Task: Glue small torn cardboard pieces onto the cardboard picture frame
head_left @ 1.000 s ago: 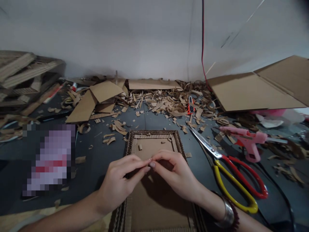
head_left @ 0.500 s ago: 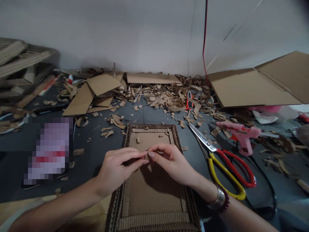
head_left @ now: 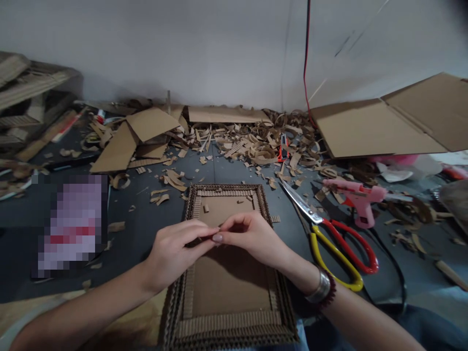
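Note:
Both my hands meet over a rectangular cardboard frame (head_left: 230, 327) with corrugated strips along its raised edges. My left hand (head_left: 177, 248) is closed in a pinch, its fingertips against those of my right hand (head_left: 256, 239), which is pinched shut too. Between the fingertips is a small piece of cardboard, now almost wholly covered by them. On the flat inner panel (head_left: 226, 287) of the frame lie a small cardboard roll (head_left: 205, 208) and a few tiny scraps near its far end.
Scissors (head_left: 314, 218) with red and yellow handles lie to the right, beside a pink glue gun (head_left: 360, 197). Cardboard scraps (head_left: 256, 146) and an orange cutter (head_left: 283, 147) lie along the wall. Folded cardboard (head_left: 380, 129) stands back right; a blurred-out purple item (head_left: 73, 224) is at left.
My fingertips have drawn closer together, and the small piece glimpsed between them before is now mostly hidden. The whole view has shifted slightly; the things on the table stay put.

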Tool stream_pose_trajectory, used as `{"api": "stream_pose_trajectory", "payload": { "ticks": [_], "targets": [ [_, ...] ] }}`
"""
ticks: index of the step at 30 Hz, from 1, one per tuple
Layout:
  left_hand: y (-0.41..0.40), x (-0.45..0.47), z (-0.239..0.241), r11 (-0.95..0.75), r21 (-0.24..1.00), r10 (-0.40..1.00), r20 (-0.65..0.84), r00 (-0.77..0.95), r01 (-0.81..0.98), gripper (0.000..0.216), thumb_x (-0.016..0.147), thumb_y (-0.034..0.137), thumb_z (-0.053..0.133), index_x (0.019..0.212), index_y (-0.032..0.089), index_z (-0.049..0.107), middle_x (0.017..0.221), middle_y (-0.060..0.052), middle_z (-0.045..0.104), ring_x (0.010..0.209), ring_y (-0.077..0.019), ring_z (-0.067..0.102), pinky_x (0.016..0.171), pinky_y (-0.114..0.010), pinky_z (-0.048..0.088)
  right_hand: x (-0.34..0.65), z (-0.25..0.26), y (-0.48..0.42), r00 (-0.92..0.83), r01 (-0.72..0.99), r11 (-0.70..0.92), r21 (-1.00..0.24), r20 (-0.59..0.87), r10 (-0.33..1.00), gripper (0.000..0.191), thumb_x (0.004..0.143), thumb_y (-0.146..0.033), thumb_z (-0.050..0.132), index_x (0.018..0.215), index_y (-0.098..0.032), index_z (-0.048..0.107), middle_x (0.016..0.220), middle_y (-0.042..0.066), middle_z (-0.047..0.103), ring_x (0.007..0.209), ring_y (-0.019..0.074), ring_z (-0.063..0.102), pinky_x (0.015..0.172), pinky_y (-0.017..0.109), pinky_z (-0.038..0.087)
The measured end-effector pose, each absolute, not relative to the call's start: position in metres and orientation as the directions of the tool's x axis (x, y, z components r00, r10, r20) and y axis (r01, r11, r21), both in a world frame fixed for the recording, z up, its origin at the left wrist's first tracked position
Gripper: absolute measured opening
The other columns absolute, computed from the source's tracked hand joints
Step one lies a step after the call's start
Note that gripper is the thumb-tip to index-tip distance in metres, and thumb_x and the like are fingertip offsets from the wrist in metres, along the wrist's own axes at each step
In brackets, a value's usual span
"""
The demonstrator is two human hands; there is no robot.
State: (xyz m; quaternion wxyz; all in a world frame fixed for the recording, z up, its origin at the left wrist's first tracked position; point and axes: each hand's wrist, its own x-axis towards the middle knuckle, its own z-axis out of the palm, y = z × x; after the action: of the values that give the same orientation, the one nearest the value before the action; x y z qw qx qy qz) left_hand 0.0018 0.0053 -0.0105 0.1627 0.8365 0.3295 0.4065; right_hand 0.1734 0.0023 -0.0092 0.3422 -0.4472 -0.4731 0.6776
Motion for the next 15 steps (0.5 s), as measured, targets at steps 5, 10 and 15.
{"api": "stream_pose_trajectory", "payload": {
  "ticks": [5,10,15],
  "targets": [
    [0.0041,0.0006,-0.0094,-0.755,0.472,0.654,0.586,0.478,0.454,0.007,0.077,0.020,0.060,0.079,0.016,0.065,0.071,-0.002,0.069,0.061,-0.0105,0.065,0.061,-0.016,0.053,0.1748,-0.0098,0.0015,-0.355,0.024,-0.255,-0.967,-0.246,0.902,0.016,0.065,-0.031,0.068,0.066,-0.015,0.066,0.062,0.001,0.065,0.058,0.0109,0.058,0.060,0.025,0.045],
    [0.0053,0.0024,-0.0072,-0.768,0.474,0.640,0.590,0.492,0.431,0.012,0.079,0.024,0.058,0.084,0.016,0.066,0.075,-0.003,0.070,0.064,-0.0106,0.066,0.063,-0.016,0.054,0.1756,-0.0082,-0.0001,-0.382,0.028,-0.223,-0.974,-0.217,0.898,0.017,0.070,-0.032,0.063,0.070,-0.014,0.065,0.063,0.001,0.065,0.058,0.0112,0.058,0.059,0.025,0.046],
    [0.0055,0.0029,-0.0106,-0.780,0.458,0.625,0.620,0.475,0.427,0.009,0.078,0.022,0.060,0.081,0.015,0.065,0.074,-0.003,0.070,0.063,-0.0099,0.065,0.064,-0.016,0.054,0.1752,-0.0063,-0.0010,-0.374,0.070,-0.159,-0.985,-0.174,0.911,0.017,0.074,-0.030,0.059,0.072,-0.014,0.065,0.065,0.002,0.064,0.059,0.0111,0.057,0.058,0.024,0.046]
  ]
}}
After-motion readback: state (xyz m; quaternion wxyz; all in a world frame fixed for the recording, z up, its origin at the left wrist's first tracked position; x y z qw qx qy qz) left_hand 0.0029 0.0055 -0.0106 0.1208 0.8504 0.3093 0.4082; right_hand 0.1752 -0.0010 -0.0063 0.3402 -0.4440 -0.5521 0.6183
